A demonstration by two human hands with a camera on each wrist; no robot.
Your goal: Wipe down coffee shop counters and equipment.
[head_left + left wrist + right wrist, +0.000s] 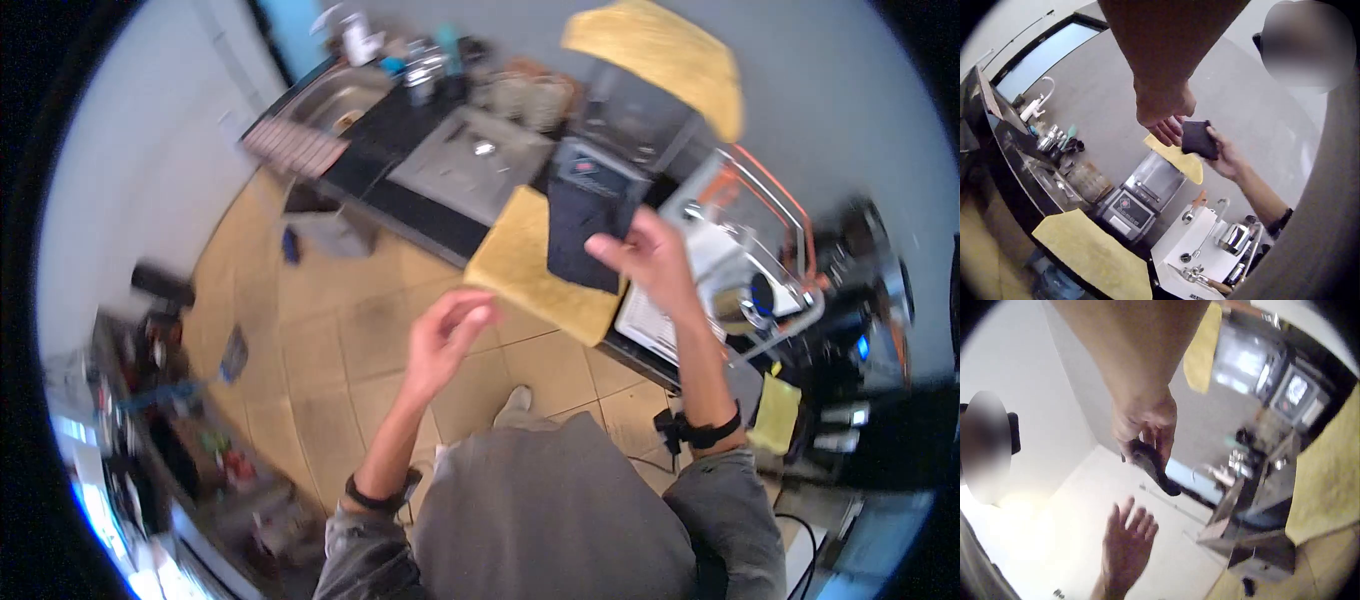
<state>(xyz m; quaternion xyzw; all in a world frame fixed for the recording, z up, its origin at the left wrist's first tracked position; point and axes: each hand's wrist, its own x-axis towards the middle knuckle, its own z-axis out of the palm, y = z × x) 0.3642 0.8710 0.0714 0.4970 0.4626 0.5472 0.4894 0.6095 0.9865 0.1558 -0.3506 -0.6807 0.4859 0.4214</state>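
Note:
My right hand (655,255) pinches a dark folded cloth (588,220) between thumb and fingers. The cloth hangs in front of a boxy black appliance (590,165) with a clear hood. In the left wrist view the same dark cloth (1199,139) looks compact and folded, with the right hand (1225,156) at its right edge. Seen from the right wrist, the cloth (1155,467) droops below the fingers. My left hand (445,340) is raised to the left of the cloth, over the floor, fingers loosely bent and holding nothing; its palm side shows in the right wrist view (1129,550).
One yellow cloth (660,60) drapes over the hood; another yellow cloth (540,270) covers the counter's front edge. Right of it stands a white-topped machine (715,255) with metal handles and an orange rail. A sink (350,100) and several glasses (525,98) are farther left.

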